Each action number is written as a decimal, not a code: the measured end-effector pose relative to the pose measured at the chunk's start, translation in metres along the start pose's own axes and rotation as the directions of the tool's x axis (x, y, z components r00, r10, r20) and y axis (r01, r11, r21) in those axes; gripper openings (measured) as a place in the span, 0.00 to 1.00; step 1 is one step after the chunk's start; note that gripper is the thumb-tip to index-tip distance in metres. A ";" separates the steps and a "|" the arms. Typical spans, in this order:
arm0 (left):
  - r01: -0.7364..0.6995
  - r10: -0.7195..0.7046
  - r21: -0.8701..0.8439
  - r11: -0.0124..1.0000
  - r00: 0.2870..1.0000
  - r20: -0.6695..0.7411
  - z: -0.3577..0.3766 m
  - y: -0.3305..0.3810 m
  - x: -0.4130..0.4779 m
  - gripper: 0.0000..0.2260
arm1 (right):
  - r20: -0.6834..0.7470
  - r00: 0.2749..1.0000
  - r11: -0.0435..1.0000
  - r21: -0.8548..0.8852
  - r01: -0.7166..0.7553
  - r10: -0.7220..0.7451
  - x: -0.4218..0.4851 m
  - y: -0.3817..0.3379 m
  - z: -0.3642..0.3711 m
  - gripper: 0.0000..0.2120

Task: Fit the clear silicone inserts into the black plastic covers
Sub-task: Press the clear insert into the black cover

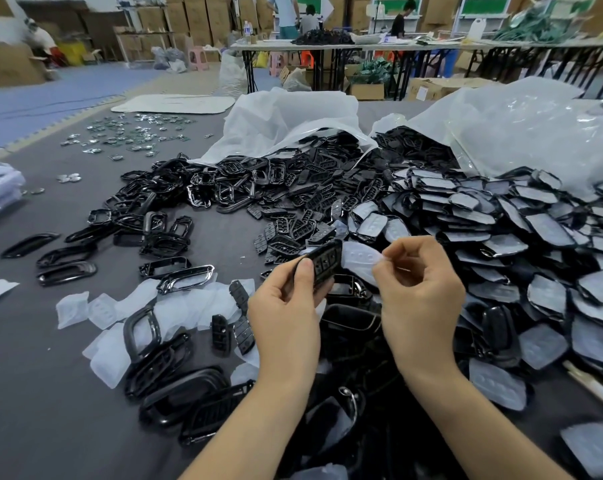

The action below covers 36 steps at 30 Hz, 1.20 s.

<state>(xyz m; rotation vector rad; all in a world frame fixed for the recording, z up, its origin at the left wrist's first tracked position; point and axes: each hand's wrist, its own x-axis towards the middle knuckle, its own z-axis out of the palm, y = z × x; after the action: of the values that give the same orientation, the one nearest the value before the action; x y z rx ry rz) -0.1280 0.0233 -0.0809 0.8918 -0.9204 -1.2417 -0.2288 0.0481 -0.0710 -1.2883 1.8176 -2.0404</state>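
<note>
My left hand point(286, 306) grips a black plastic cover point(324, 259) with several button openings, thumb on its near face. My right hand point(417, 275) pinches the right end of a clear silicone insert point(358, 259), which lies beside the cover and touches its right edge. Both are held above the grey table point(33, 393). More clear inserts point(102, 310) lie loose at the lower left. Loose black covers point(293, 230) are heaped just beyond my hands.
A large stack of covers with inserts fitted point(518, 230) fills the right side. Black frame rings point(154, 216) are scattered at left and under my wrists. Two open white plastic bags point(286, 123) spill parts at the back. Shiny metal discs point(126, 133) lie far left.
</note>
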 end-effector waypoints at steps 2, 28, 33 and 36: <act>0.045 -0.044 -0.033 0.998 0.999 0.007 0.000 0.000 0.001 0.09 | 0.032 0.998 0.998 0.028 0.051 -0.052 0.002 -0.002 -0.001 0.17; -0.337 0.295 0.285 0.897 0.938 0.180 0.001 -0.002 -0.009 0.06 | 0.129 0.982 0.991 0.025 0.133 -0.135 -0.004 -0.003 0.001 0.14; -0.366 0.323 0.264 0.893 0.927 0.190 -0.001 -0.002 -0.010 0.04 | 0.100 0.988 0.993 0.035 0.117 -0.120 -0.006 -0.004 0.002 0.12; -0.361 0.318 0.254 0.897 0.928 0.194 -0.001 -0.002 -0.009 0.03 | 0.095 0.991 0.995 0.060 0.084 -0.089 -0.007 -0.004 0.003 0.11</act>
<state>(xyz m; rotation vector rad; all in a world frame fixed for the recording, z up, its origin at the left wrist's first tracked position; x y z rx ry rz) -0.1285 0.0318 -0.0836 0.8237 -1.3395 -0.8910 -0.2209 0.0513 -0.0708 -1.4480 1.6796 -2.0171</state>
